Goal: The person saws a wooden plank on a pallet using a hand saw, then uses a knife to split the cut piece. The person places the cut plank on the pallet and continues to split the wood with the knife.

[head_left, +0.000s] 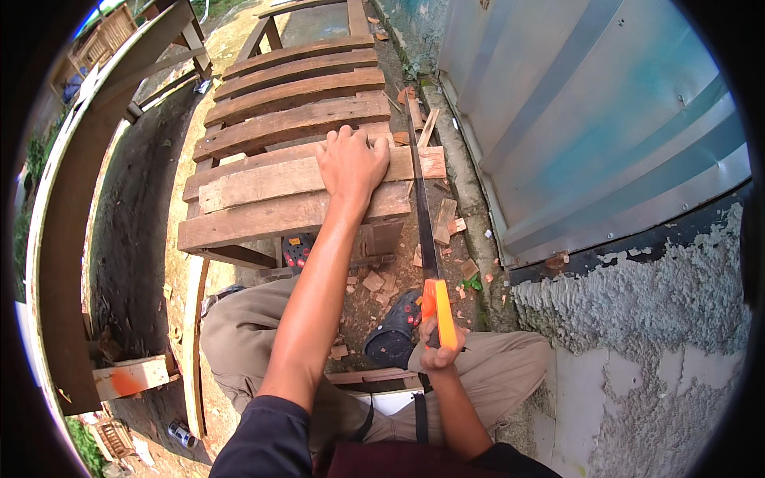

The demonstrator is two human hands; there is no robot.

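My right hand is wrapped round the orange and yellow handle of a handsaw. The long dark blade points away from me and crosses a wooden board near its right end. A short stub of that board shows to the right of the blade. How deep the blade sits in the wood I cannot tell. My left hand presses down on the board just left of the blade, its fingers curled over the far edge. The board lies across a slatted wooden bench.
Offcuts and chips litter the ground under and right of the bench. A corrugated metal sheet and a rough plastered wall stand close on the right. At the left is a long wooden frame; a can lies below it.
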